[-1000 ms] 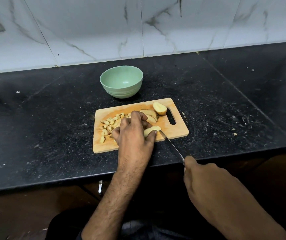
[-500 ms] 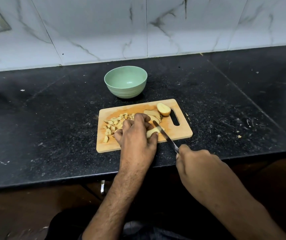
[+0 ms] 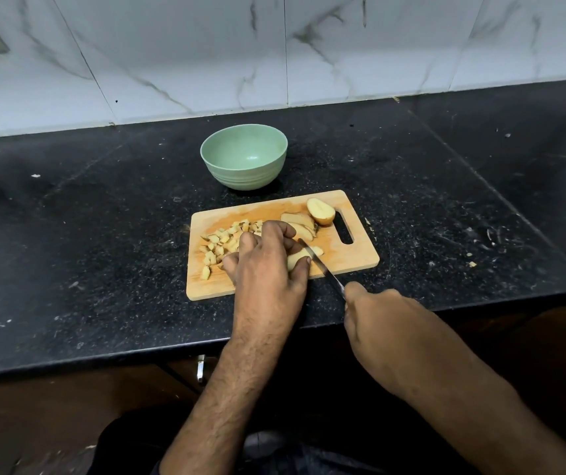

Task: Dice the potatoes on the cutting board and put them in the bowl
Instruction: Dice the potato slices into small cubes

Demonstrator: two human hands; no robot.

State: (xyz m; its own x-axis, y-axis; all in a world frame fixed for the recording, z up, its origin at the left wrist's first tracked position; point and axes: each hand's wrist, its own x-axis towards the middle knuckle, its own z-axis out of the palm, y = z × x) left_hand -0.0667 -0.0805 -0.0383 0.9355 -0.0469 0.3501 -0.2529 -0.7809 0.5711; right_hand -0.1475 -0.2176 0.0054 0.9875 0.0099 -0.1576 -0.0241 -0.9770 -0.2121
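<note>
Left fingers: curled down over a potato strip (image 3: 296,258), thumb tip against its near end, pinning it to the board.
Left hand (image 3: 268,265): rests on the middle of the board, knuckles up, forearm running back toward the body.
Right fingers: closed around the knife handle, which is hidden inside the fist.
Right hand (image 3: 377,323): over the counter's front edge, just off the board's near right side.
Knife (image 3: 321,265): thin blade slants from the right hand up and left, its tip at the strip just beside the left fingertips; blade edge is on or in the strip, which of the two I cannot tell.
Cut piece (image 3: 316,250): a small bit lies just right of the blade, near the strip.
Dice (image 3: 221,241): a loose pile of small cubes on the left half of the board, partly hidden by the left hand.
Slices (image 3: 300,222): a few long wedges lie behind the left hand, overlapping.
Half potato (image 3: 321,210): cut face up, at the far right corner beside the handle slot, touching the slices.
Board (image 3: 350,258): wooden, lies on the black counter (image 3: 103,234) near its front edge.
Bowl (image 3: 244,156): green, upright, nothing in it, just behind the board.
Wall (image 3: 274,46): white marble tiles behind the counter.
</note>
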